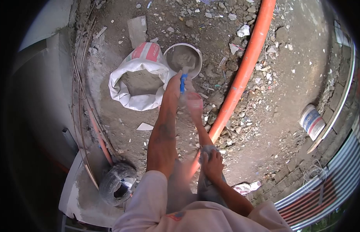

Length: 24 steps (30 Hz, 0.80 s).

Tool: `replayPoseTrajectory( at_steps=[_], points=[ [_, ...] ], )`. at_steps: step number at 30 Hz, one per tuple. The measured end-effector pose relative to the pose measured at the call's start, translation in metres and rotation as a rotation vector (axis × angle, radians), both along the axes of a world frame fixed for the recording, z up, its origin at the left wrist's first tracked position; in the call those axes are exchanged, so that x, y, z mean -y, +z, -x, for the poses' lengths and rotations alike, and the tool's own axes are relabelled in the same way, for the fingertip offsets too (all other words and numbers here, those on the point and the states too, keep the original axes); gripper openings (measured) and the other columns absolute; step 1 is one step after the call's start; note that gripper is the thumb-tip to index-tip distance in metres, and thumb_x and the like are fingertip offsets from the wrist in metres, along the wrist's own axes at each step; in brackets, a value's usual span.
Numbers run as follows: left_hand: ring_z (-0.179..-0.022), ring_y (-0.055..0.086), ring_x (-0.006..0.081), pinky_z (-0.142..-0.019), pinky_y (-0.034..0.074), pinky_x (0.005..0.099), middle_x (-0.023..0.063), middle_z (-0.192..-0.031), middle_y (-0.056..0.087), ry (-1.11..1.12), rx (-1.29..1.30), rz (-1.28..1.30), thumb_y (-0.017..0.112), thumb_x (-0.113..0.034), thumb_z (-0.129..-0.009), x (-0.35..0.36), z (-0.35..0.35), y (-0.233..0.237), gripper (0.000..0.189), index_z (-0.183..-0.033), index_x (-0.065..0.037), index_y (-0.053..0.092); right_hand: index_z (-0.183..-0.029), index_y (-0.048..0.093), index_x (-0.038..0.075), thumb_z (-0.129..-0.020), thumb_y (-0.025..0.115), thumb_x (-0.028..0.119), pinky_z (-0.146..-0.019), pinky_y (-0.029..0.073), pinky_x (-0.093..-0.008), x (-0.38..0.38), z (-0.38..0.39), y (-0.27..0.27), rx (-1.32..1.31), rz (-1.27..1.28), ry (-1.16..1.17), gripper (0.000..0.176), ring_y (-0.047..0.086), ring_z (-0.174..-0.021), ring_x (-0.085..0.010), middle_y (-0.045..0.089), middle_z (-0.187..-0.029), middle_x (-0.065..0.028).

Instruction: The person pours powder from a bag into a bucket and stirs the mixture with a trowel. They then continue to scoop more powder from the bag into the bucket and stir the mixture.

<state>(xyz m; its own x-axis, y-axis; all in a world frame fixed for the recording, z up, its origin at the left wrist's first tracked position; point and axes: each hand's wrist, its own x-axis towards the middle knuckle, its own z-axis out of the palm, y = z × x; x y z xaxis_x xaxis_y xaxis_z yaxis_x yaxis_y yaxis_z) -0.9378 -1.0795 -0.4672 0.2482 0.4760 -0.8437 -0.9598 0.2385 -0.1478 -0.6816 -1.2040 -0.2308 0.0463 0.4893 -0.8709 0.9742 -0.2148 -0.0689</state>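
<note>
My left hand is closed round the blue handle of a trowel. The trowel's blade reaches over the rim of a round bucket, which holds grey powder. Just left of the bucket stands an open white sack with red print, its rim rolled back and grey powder inside. My right hand rests on my bent knee, fingers laid over the grey cloth, holding nothing. My foot is planted close below the bucket.
A long orange pipe crosses the rubble to the right. Thin rods and an old tyre lie on the left. Farther right are a tipped white bucket and corrugated sheets. A flat slab lies behind the sack.
</note>
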Motion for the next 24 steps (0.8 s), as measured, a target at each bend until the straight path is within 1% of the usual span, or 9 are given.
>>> replayPoseTrajectory(
  at_steps=[1,4,7,10,13,16,19,22,24],
  points=[
    [-0.055,0.045,0.0103,-0.046,0.041,0.0248,0.0034,-0.074,0.048,0.031,-0.005,-0.017,0.046,-0.038,-0.097,0.003,-0.004,0.004,0.044,-0.104,0.006,0.048,-0.121,0.047,0.001,-0.090,0.049,0.044,-0.086,0.042,-0.0569,-0.003,0.000,0.001,-0.014,-0.005,-0.004,0.053,0.049,-0.109,-0.0450,0.050,-0.117,-0.0257],
    [-0.056,0.049,0.0112,-0.047,0.042,0.0244,0.0038,-0.073,0.050,-0.053,0.018,-0.029,0.051,-0.036,-0.095,0.016,-0.001,0.030,0.042,-0.105,0.004,0.050,-0.119,0.048,0.000,-0.091,0.048,0.043,-0.085,0.043,-0.0568,-0.010,0.003,0.002,0.003,-0.033,0.018,0.051,0.049,-0.108,-0.0455,0.050,-0.116,-0.0265],
    [-0.062,0.056,0.0110,-0.050,0.045,0.0230,0.0063,-0.075,0.057,-0.493,-0.389,0.043,0.054,-0.031,-0.094,0.015,0.004,0.070,0.036,-0.106,0.003,0.054,-0.118,0.048,0.000,-0.091,0.047,0.042,-0.086,0.043,-0.0565,-0.016,0.013,0.007,-0.019,-0.038,-0.002,0.049,0.049,-0.108,-0.0455,0.051,-0.116,-0.0264],
    [-0.073,0.065,0.0230,-0.059,0.052,0.0314,0.0160,-0.082,0.065,-1.044,-0.881,0.026,0.059,-0.024,-0.088,0.008,0.012,0.083,0.032,-0.105,0.003,0.058,-0.119,0.047,0.002,-0.092,0.047,0.041,-0.087,0.042,-0.0576,-0.052,0.017,0.026,-0.164,0.131,-0.209,0.047,0.049,-0.110,-0.0447,0.050,-0.117,-0.0249],
    [-0.081,0.065,0.0374,-0.074,0.052,0.0437,0.0218,-0.089,0.066,-1.495,-1.393,-0.048,0.057,-0.016,-0.079,-0.024,0.011,0.115,0.027,-0.093,0.007,0.060,-0.119,0.047,0.003,-0.092,0.047,0.041,-0.086,0.042,-0.0589,-0.032,0.004,0.010,-0.138,0.140,-0.220,0.047,0.049,-0.111,-0.0440,0.050,-0.118,-0.0242],
    [-0.089,0.062,0.0432,-0.081,0.049,0.0495,0.0257,-0.094,0.065,-1.595,-1.599,-0.096,0.053,-0.009,-0.077,-0.034,0.010,0.098,0.023,-0.093,0.006,0.061,-0.120,0.047,0.003,-0.092,0.047,0.042,-0.086,0.042,-0.0595,-0.020,-0.001,0.002,-0.120,0.114,-0.291,0.048,0.048,-0.113,-0.0434,0.050,-0.119,-0.0241],
    [-0.093,0.061,0.0442,-0.084,0.049,0.0478,0.0283,-0.096,0.063,-1.680,-1.596,-0.005,0.056,-0.009,-0.076,-0.051,0.007,0.083,0.027,-0.098,0.006,0.060,-0.120,0.047,0.003,-0.092,0.047,0.042,-0.087,0.042,-0.0593,-0.015,-0.006,-0.004,-0.093,0.085,-0.329,0.048,0.047,-0.114,-0.0433,0.050,-0.120,-0.0242],
    [-0.088,0.063,0.0424,-0.080,0.051,0.0467,0.0281,-0.093,0.064,-1.671,-1.700,-0.064,0.055,-0.007,-0.077,-0.050,0.004,0.057,0.019,-0.087,0.006,0.064,-0.120,0.047,0.003,-0.092,0.047,0.042,-0.087,0.042,-0.0595,-0.010,-0.007,-0.012,-0.054,0.092,-0.347,0.048,0.046,-0.115,-0.0435,0.049,-0.122,-0.0244],
    [-0.091,0.063,0.0421,-0.081,0.051,0.0457,0.0283,-0.094,0.064,-1.746,-1.652,-0.101,0.056,-0.008,-0.077,-0.049,-0.001,0.057,0.018,-0.085,0.005,0.065,-0.119,0.047,0.003,-0.092,0.047,0.042,-0.086,0.041,-0.0599,-0.002,-0.009,-0.013,-0.016,0.022,-0.338,0.048,0.046,-0.114,-0.0437,0.049,-0.122,-0.0244]
  ],
)
